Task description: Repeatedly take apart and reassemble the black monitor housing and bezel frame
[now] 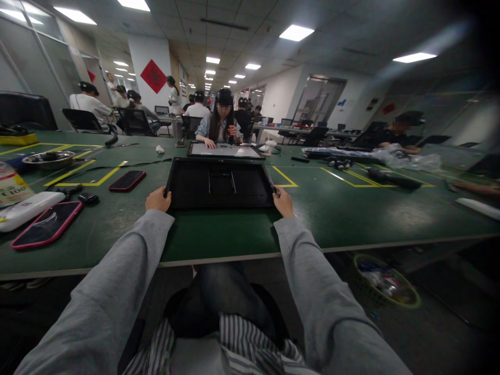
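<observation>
Black panel (191,185), two-handed grip
Your left hand (158,200) and right hand (284,202) are curled around opposite edges, likely for balance.

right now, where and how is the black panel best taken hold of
Probably by its two short edges, one hand coming from each side: the panel is wide, so a grip at both ends should balance it. The left hand and right hand hold it there.
</observation>
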Tool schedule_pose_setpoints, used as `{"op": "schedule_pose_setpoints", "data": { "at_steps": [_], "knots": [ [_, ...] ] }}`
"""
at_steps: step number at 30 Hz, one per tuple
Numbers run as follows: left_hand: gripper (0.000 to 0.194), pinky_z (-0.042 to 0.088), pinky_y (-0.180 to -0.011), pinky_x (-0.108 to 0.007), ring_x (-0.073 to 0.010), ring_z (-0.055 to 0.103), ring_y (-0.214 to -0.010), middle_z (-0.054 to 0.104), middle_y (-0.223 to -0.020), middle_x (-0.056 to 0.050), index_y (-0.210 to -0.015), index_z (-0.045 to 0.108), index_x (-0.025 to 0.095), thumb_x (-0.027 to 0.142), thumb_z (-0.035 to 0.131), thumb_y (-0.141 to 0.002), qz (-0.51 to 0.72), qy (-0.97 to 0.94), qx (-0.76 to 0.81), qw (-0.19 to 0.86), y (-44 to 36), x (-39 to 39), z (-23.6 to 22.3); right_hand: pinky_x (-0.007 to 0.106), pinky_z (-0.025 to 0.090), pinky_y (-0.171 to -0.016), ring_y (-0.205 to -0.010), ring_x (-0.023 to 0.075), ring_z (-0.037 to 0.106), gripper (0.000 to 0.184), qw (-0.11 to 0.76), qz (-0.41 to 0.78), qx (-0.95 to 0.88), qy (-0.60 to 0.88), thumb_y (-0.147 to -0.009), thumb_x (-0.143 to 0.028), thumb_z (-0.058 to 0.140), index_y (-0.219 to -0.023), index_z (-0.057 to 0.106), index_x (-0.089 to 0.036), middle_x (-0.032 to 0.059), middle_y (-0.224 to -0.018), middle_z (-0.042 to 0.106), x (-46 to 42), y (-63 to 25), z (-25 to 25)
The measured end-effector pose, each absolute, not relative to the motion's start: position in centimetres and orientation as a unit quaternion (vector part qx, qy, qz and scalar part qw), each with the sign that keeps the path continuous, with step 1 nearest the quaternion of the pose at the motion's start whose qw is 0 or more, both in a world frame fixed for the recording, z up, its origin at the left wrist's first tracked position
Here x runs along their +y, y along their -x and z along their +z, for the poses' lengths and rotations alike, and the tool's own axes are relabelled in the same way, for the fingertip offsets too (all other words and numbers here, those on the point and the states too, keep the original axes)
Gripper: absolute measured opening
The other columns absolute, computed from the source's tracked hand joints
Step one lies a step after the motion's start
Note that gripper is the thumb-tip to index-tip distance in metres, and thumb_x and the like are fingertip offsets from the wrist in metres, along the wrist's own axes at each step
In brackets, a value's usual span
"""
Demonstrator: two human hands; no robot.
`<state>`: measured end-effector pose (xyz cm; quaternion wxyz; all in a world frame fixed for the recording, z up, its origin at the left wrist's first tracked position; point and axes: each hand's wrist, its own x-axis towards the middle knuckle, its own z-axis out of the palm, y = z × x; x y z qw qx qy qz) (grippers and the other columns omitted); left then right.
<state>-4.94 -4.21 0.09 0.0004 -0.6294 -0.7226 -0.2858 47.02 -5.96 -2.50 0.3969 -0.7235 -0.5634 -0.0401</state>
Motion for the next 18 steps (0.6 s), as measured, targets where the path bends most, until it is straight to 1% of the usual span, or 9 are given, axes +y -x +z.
{"op": "schedule_pose_setpoints", "data": {
  "at_steps": [4,8,12,16,18],
  "knots": [
    [0.047,0.050,-0.095,-0.043,-0.0319,0.064,-0.115,0.069,-0.127,-0.013,-0.136,0.060,0.023,0.042,0.048,-0.094,-0.272,0.631,-0.727,-0.013,5.06,-4.19,0.08,0.048,0.051,-0.095,-0.104,0.0314,0.067,0.050,0.387,-0.043,-0.566,0.726,-0.087,-0.027,0.051,-0.136,0.060,-0.018,0.0149,-0.112,0.073,-5.96,-47.10,-2.62],
    [0.051,0.050,-0.094,-0.044,-0.0331,0.063,-0.116,0.068,-0.126,-0.015,-0.139,0.057,0.021,0.044,0.047,-0.094,-0.258,0.630,-0.731,-0.031,5.12,-4.10,0.05,0.047,0.051,-0.096,-0.107,0.0309,0.067,0.050,0.393,-0.037,-0.570,0.721,-0.087,-0.025,0.051,-0.136,0.059,-0.017,0.0153,-0.114,0.073,-5.90,-47.12,-2.73],
    [0.051,0.051,-0.092,-0.044,-0.0348,0.064,-0.113,0.069,-0.122,-0.018,-0.138,0.057,0.018,0.043,0.045,-0.095,-0.248,0.631,-0.735,-0.021,5.16,-4.05,-0.12,0.046,0.051,-0.096,-0.104,0.0291,0.067,0.050,0.399,-0.030,-0.581,0.709,-0.086,-0.025,0.052,-0.135,0.059,-0.017,0.0138,-0.111,0.074,-5.79,-47.16,-2.73],
    [0.051,0.050,-0.093,-0.045,-0.0348,0.064,-0.114,0.069,-0.123,-0.016,-0.139,0.056,0.020,0.043,0.046,-0.095,-0.246,0.623,-0.742,-0.027,5.37,-3.96,-0.29,0.047,0.051,-0.095,-0.101,0.0299,0.068,0.050,0.399,-0.029,-0.584,0.706,-0.086,-0.026,0.053,-0.135,0.058,-0.017,0.0134,-0.106,0.074,-5.74,-47.20,-2.80],
    [0.052,0.050,-0.094,-0.044,-0.0341,0.063,-0.116,0.068,-0.126,-0.016,-0.140,0.055,0.019,0.043,0.046,-0.095,-0.246,0.622,-0.743,-0.036,5.50,-3.85,-0.32,0.048,0.051,-0.094,-0.100,0.0306,0.068,0.050,0.400,-0.024,-0.584,0.706,-0.086,-0.026,0.052,-0.135,0.057,-0.017,0.0138,-0.106,0.074,-5.72,-47.24,-2.88]
  ]
}}
